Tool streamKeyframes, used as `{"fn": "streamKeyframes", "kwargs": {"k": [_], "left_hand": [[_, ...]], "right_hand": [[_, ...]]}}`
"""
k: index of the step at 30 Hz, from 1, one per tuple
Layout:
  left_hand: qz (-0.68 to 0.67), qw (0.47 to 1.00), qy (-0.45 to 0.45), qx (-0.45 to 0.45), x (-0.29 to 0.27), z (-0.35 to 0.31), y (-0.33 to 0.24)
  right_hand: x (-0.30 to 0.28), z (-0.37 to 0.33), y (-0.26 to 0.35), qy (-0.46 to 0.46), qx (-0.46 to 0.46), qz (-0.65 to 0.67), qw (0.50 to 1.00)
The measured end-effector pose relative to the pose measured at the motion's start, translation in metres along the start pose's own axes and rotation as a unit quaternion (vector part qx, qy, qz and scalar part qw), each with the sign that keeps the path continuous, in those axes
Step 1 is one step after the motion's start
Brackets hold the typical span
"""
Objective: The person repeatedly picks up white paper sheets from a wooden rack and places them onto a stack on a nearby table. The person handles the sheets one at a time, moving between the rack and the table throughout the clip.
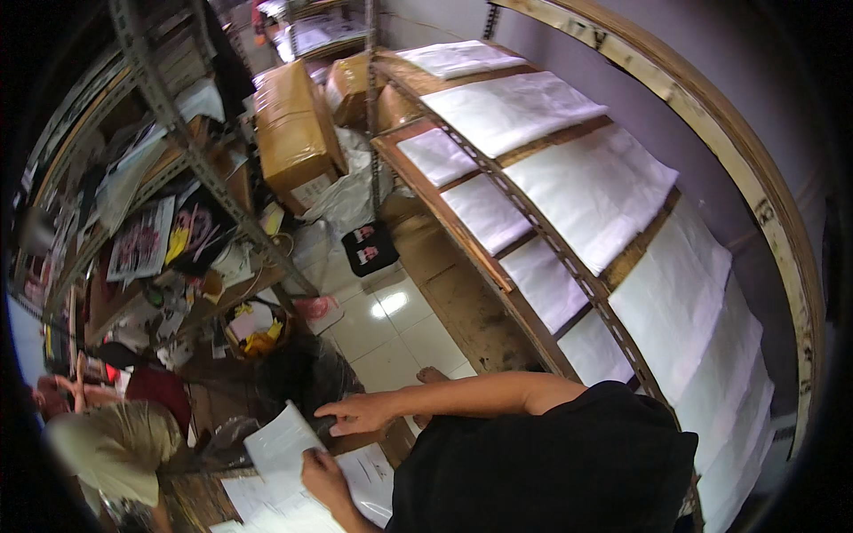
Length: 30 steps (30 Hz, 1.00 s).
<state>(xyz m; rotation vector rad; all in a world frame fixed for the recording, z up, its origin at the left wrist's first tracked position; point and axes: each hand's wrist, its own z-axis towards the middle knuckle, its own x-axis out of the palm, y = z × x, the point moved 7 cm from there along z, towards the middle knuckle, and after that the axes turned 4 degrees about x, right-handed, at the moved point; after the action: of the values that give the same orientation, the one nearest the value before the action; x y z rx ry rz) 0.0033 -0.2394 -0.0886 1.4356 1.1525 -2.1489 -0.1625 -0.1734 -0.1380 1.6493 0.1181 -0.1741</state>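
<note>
Head view: left hand (326,481) grasps white sheet (280,441), thumb on top near the sheet's lower right edge; sheet sits just up-left of that hand, tilted. Right hand (360,414) is just above the left one, grip released, fingers loosely stretched toward the sheet's upper corner; contact with it, can't tell. More white papers (369,471) lie beneath and right of left hand, some to its lower left, on wooden table (185,499). Dark bundle in clear plastic (306,371) just above-left of right hand. Round basket with yellow items (258,330) further up-left of it. Co-worker in khaki top (120,444) well left of both hands, what they hold unclear. Black folded cloth (369,249) on floor, well above right hand; taped cardboard box (298,129) beyond that. Rack (524,213) with rows of white sheets (591,195) up-right of right hand. Cluttered metal shelving (227,209) up-left of both hands.
</note>
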Motion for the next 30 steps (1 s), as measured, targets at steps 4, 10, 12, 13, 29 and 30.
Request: {"fn": "streamKeyframes", "kwargs": {"k": [4,10,12,13,29,30], "left_hand": [[-0.105,0.99,0.037,0.088,0.032,0.017,-0.075],[-0.224,0.943,0.082,0.232,0.034,0.033,-0.156],[-0.251,0.933,0.152,0.208,0.02,0.037,-0.176],[-0.255,0.933,0.149,0.205,0.018,0.038,-0.176],[-0.221,0.952,0.172,0.125,0.045,0.032,-0.104],[-0.219,0.953,0.171,0.123,0.044,0.033,-0.105]], "right_hand": [[-0.024,-0.008,0.022,-0.091,-0.021,-0.114,0.989],[-0.114,-0.064,0.052,-0.161,0.05,-0.162,0.972],[-0.164,-0.092,0.065,-0.235,0.057,-0.174,0.955],[-0.194,-0.109,0.078,-0.276,0.053,-0.185,0.942],[-0.418,-0.555,0.124,-0.793,0.222,-0.097,0.559],[-0.417,-0.563,0.116,-0.8,0.24,-0.096,0.541]]}}
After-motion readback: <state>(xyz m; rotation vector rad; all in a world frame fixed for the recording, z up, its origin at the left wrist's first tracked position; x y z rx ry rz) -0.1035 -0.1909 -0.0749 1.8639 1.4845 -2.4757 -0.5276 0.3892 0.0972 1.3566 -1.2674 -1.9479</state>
